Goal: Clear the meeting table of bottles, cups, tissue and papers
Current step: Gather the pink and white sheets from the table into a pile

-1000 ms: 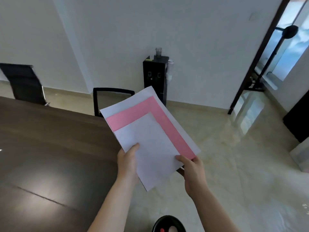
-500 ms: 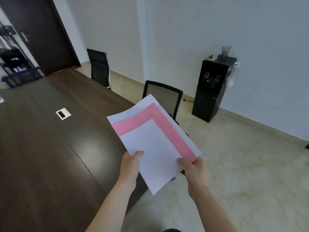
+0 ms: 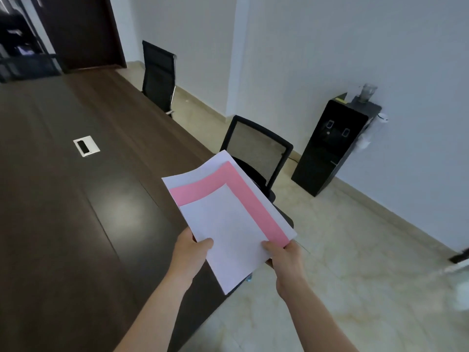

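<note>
Head view: I find both hands gripping the papers [image 3: 228,219], a fanned stack of 3 thin flat sheets, 2 white with 1 pink between, held in the air over the near corner of the surface [image 3: 63,212]. The left hand [image 3: 191,252] pinches the stack's left edge; the right hand [image 3: 285,260] pinches its lower right corner. The visible dark, glossy wood-grain surface carries no bottles, cups or tissue. I judge clearing nearly complete; disposing of the papers remains.
</note>
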